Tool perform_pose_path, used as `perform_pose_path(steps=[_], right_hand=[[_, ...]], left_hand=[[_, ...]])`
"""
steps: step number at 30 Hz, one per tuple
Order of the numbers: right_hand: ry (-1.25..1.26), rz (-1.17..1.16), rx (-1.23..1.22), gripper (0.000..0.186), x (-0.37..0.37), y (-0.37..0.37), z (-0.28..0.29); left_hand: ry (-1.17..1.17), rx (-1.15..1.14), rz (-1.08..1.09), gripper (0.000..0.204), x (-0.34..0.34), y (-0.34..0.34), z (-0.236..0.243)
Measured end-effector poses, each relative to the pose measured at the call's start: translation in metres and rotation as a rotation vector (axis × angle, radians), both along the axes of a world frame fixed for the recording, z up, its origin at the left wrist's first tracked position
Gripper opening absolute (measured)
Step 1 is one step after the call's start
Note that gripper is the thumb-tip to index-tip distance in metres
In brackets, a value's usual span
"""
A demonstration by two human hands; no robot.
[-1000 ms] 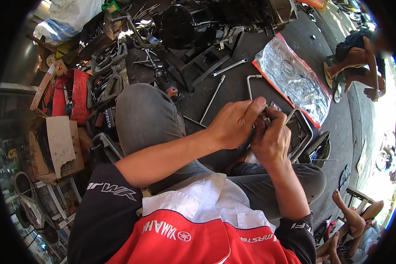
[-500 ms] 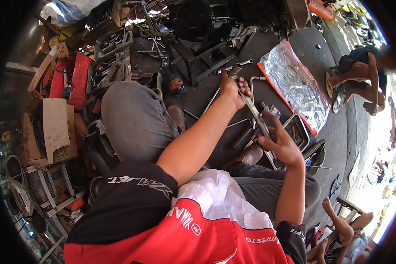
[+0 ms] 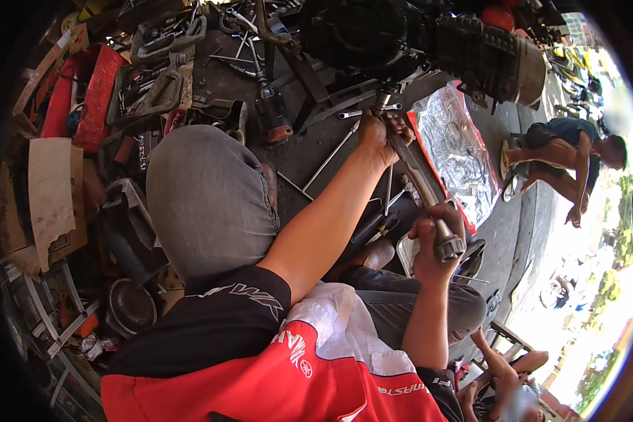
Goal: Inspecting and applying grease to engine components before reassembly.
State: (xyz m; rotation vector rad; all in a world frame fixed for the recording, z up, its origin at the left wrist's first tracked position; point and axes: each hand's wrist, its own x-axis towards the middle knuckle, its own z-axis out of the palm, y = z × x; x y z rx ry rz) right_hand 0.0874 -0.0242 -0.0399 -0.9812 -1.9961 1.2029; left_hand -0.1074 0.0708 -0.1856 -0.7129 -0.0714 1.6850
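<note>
Dark floor (image 3: 295,151); left hand (image 3: 378,144), right hand (image 3: 430,254) curled round long wrench (image 3: 422,184); its contact with top-cropped engine (image 3: 373,35) unclear.

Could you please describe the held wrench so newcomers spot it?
Find the large dark metal engine up top. Below it, a long silver metal wrench slants through left grip and right grip. It alone is held; the silver T-handle wrench lies on the dark floor.
</note>
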Motion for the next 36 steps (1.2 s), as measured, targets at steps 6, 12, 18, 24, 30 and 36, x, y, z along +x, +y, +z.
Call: perform_pose_path(steps=[6, 12, 18, 24, 30, 36], right_hand=[[-0.084, 0.139, 0.420, 0.031, -0.015, -0.005, 0.015], [-0.141, 0.189, 0.602, 0.046, -0.045, -0.022, 0.013], [-0.086, 0.153, 0.648, 0.052, -0.066, -0.030, -0.002], [0.123, -0.100, 0.627, 0.067, -0.066, -0.008, -0.039], [0.677, -0.374, -0.091, 0.066, -0.037, 0.078, -0.060], [0.773, -0.426, -0.580, 0.039, -0.031, 0.163, -0.056]], left_hand=[[-0.031, 0.095, -0.036, 0.073, 0.004, -0.003, 0.005], [-0.021, 0.194, -0.084, 0.067, 0.000, -0.006, 0.002], [-0.007, 0.309, -0.125, 0.064, -0.014, -0.009, -0.002], [0.133, 0.239, -0.116, 0.066, -0.009, -0.013, 0.005], [0.268, 0.051, -0.092, 0.055, -0.006, -0.019, -0.001], [0.703, -0.050, 0.060, 0.033, -0.013, -0.017, -0.005]])
